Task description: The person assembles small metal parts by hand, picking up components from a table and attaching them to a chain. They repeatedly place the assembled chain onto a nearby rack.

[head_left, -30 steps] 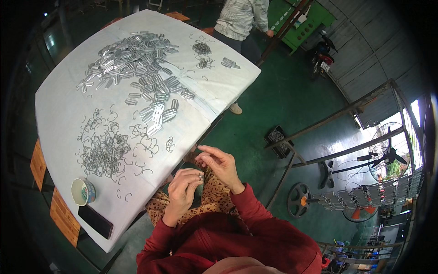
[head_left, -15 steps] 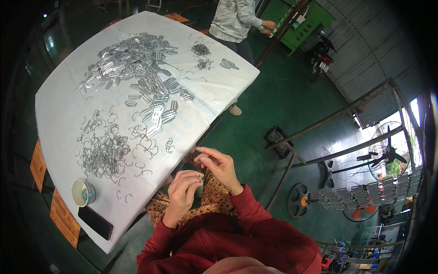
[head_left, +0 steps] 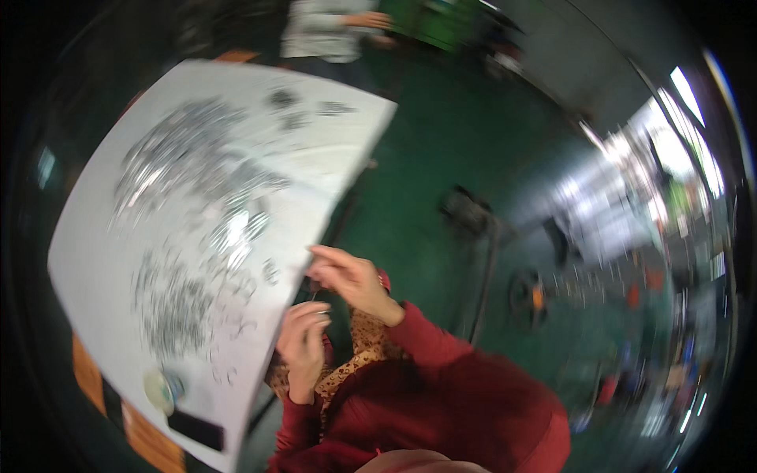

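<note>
My left hand (head_left: 302,339) is closed in a pinch just off the table's near edge. A small shiny metal piece (head_left: 324,312) shows at its fingertips, too blurred to name exactly. Above and to its right, my right hand (head_left: 352,280) has its index finger stretched toward the table edge, the thumb apart from it; nothing plainly shows between them. On the white-covered table (head_left: 102,260), a pile of bent wire hooks (head_left: 177,315) lies nearest my hands. Beyond it spreads a heap of flat slotted metal plates (head_left: 181,150), with a brighter cluster of plates (head_left: 238,225) nearer me.
A paper cup (head_left: 158,392) and a dark phone (head_left: 195,430) are at the table's near left corner. Small dark heaps (head_left: 281,98) lie at the far side. Another person (head_left: 323,31) stands beyond the table. A wheeled frame (head_left: 527,298) is on the right.
The whole view has swung and blurred, so the table appears shifted left and lower. My hands appear further left, still close together, the left one still pinching.
</note>
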The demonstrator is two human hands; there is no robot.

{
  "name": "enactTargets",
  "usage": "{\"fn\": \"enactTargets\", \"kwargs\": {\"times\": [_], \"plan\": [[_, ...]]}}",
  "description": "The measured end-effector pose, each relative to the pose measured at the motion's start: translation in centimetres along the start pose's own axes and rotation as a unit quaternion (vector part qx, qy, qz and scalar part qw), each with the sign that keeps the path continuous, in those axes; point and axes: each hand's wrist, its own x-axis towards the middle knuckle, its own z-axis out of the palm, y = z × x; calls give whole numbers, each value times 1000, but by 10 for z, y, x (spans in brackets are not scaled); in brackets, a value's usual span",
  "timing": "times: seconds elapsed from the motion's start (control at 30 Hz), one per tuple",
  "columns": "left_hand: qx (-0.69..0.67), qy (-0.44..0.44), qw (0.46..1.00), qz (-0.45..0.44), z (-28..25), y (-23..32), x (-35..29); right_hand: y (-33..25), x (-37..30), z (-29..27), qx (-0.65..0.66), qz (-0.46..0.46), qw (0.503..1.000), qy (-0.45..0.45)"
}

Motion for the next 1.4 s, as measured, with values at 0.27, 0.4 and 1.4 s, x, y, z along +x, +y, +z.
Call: {"fn": "enactTargets", "kwargs": {"times": [0.27, 0.4, 1.4], "plan": [[-100, 6, 995, 0, 14, -14, -3, 16, -13, -116, -200, -112, 864, 449], [-81, 15, 996, 40, 17, -16, -1, 62, -43, -227, -237, -57, 732, 636], [12, 229, 973, 19, 21, 35, 61, -8, 212, -335, 296, 81, 891, 336]]}}
